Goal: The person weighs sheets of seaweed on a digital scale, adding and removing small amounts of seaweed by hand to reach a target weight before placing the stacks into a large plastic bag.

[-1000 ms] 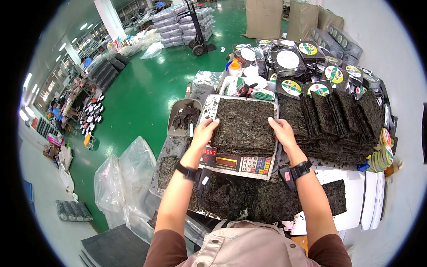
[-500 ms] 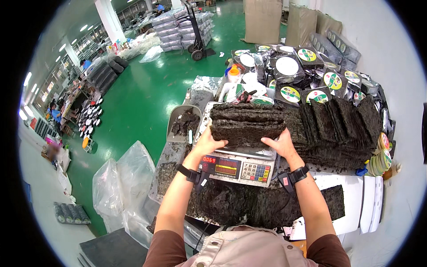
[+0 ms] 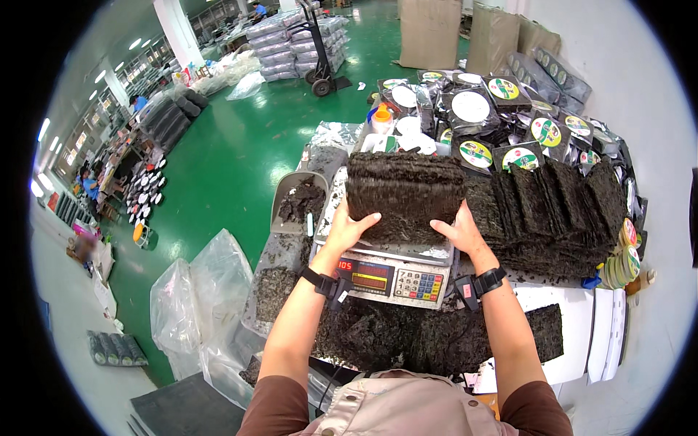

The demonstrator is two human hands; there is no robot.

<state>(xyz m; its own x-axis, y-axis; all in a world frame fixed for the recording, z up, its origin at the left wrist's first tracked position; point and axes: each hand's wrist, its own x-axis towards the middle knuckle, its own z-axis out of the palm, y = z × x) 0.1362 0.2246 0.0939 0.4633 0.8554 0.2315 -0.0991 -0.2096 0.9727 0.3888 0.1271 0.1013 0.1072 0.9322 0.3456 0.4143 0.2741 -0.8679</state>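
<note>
Seaweed stack, dark and unwrapped, is between our two hands, over the plate of the scale. Our left hand has its end towards 9 o'clock, our right hand its end towards 3 o'clock; both are partly closed, thumbs pressed on the near face and spread from the fingers. As far as we can judge, the sheets are gathered into one block but not yet let go, and along its upper edge the layers do not lie quite flush. More sheets lie and lean in piles at 3 o'clock from it, also bare, and loose pieces cover the place at 6 o'clock. Black packets with round labels, at 1 o'clock, look finished to us. Most of our fingers are hidden behind the block, so we cannot see how far round they reach. Its near face is blurred, and we cannot tell whether its lower edge touches the plate, nor how many sheets it has. Our left wrist strap crowds the left end of the lit readout. Scraps fill the dustpan at 10 o'clock.
</note>
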